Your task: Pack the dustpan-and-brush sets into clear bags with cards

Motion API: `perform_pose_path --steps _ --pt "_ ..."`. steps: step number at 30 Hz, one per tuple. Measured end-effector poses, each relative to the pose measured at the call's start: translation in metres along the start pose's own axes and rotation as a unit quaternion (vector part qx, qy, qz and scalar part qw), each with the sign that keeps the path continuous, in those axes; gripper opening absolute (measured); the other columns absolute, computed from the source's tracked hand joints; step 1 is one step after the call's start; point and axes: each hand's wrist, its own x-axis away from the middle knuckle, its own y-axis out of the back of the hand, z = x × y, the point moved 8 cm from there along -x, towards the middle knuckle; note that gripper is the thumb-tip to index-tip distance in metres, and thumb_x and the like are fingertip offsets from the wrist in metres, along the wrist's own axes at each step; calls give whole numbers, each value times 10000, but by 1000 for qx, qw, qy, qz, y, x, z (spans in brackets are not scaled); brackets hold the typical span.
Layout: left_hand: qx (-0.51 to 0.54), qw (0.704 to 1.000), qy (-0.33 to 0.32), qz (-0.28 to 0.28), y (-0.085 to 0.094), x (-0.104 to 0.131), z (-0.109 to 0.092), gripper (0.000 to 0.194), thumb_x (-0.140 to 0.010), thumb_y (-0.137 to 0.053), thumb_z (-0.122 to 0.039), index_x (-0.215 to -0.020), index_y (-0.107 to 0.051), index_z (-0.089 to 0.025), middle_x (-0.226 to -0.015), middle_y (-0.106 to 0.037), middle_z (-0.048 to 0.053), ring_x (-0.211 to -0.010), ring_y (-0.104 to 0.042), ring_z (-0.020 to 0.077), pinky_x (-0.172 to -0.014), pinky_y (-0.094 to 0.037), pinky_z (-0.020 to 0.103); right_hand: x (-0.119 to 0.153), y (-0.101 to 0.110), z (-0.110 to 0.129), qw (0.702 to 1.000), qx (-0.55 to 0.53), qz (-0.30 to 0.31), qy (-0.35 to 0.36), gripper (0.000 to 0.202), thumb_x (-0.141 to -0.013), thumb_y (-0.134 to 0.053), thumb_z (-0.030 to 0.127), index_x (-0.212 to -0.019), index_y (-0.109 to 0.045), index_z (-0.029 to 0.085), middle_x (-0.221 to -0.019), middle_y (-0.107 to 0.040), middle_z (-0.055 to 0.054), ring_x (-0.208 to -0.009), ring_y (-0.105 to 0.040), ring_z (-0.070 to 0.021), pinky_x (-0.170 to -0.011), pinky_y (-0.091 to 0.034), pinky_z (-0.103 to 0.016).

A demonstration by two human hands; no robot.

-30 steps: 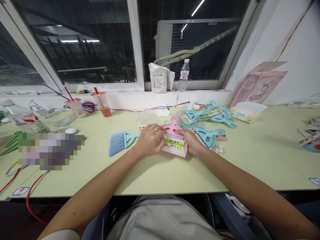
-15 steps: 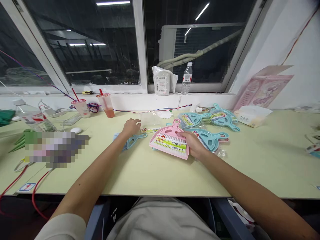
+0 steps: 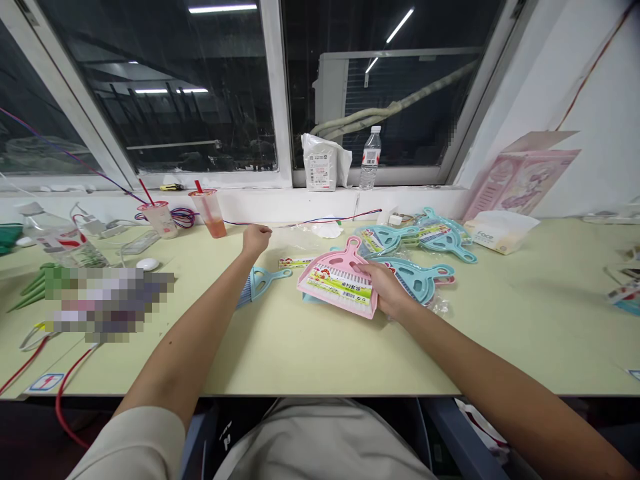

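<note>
My right hand (image 3: 387, 288) grips the right side of a pink dustpan (image 3: 340, 283). Bristles and a printed yellow-green label show across the dustpan's face, and a bit of blue plastic peeks out beneath it. Farther back on the left, my left hand (image 3: 257, 240) is closed with its fingers curled; whatever they hold, if anything, is hidden. Clear plastic film (image 3: 295, 238) lies just right of that hand. Below it, a small blue brush (image 3: 260, 283) rests on the table, partly behind my left forearm. A loose label strip (image 3: 295, 263) lies between brush and dustpan.
Several blue dustpan sets (image 3: 420, 277) in clear wrapping lie right of the pink one. A tissue pack (image 3: 503, 232) sits behind them. Two drink cups (image 3: 213, 217), a large bottle (image 3: 57, 237) and cables are at the left. A water bottle (image 3: 371, 160) stands on the sill.
My left hand has moved farther back and slightly left, its fingers now curled in, uncovering more of the blue brush. My right hand still holds the pink dustpan in nearly the same place.
</note>
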Motion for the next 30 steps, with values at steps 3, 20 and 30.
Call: perform_pose_path --steps 3,20,30 --pt "202 979 26 12 8 18 -10 151 -728 -661 -128 -879 -670 -127 -766 -663 68 -754 -673 195 -794 -563 393 -1 3 9 1000 -18 -10 18 119 -794 -663 143 -866 -598 210 -773 -743 -55 -728 -747 -251 -693 -642 -400" --pt "82 911 -51 400 -52 153 -42 209 -650 -568 -129 -798 -709 -175 -695 -674 46 -672 -649 188 -621 -517 291 -14 24 26 995 -71 -31 56 125 -822 -639 140 -925 -597 197 -804 -734 -49 -678 -731 -218 -631 -639 -362" --pt "24 993 -41 111 1 145 -67 130 -794 -597 -284 -754 -660 -178 -778 -684 77 -728 -628 213 -619 -449 295 -9 8 9 991 -117 -13 58 167 -824 -619 52 -893 -581 199 -829 -709 -14 -736 -715 -162 -717 -655 -320"
